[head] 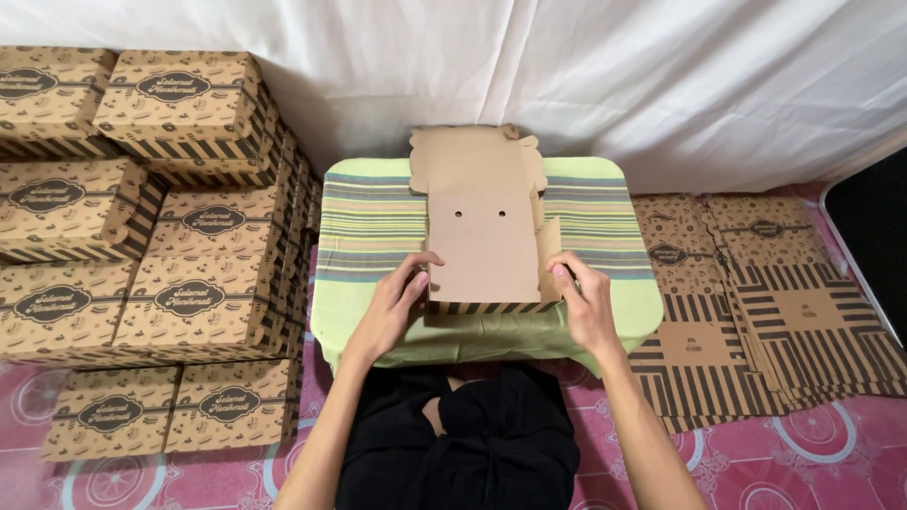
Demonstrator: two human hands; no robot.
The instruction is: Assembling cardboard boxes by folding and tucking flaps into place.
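Observation:
A brown cardboard box blank (484,247) lies half folded on a small table with a green striped cloth (378,222). Its front wall shows black stripes, its right side wall stands up, and its lid flap with two small holes lies open toward the back. My left hand (395,304) grips the box's left edge near the front corner. My right hand (578,300) holds the raised right side wall at the front corner.
Stacks of finished brown patterned boxes (179,274) fill the left side. A pile of flat unfolded box blanks (756,312) lies on the pink floor mat (812,453) at the right. A white cloth (567,66) hangs behind the table.

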